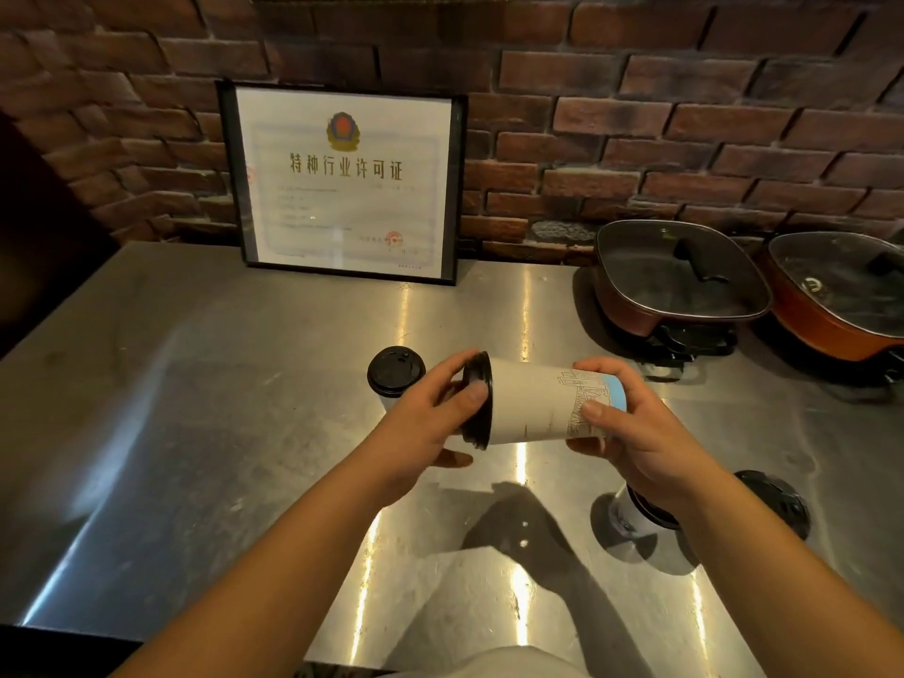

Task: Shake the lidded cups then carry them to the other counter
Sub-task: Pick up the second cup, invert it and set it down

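Note:
A white paper cup [528, 403] with a black lid and a blue-banded base lies sideways in the air above the steel counter [195, 384]. My left hand [430, 423] grips its lid end, thumb across the lid rim. My right hand [631, 428] holds its base end. A second lidded cup [394, 374] stands upright on the counter just behind my left hand. A third cup [631, 513] stands below my right wrist, partly hidden by it.
A framed certificate [342, 183] leans on the brick wall at the back. Two lidded electric pans [680, 276] [841, 296] sit at the back right. A black round cap [778, 501] is set into the counter at the right.

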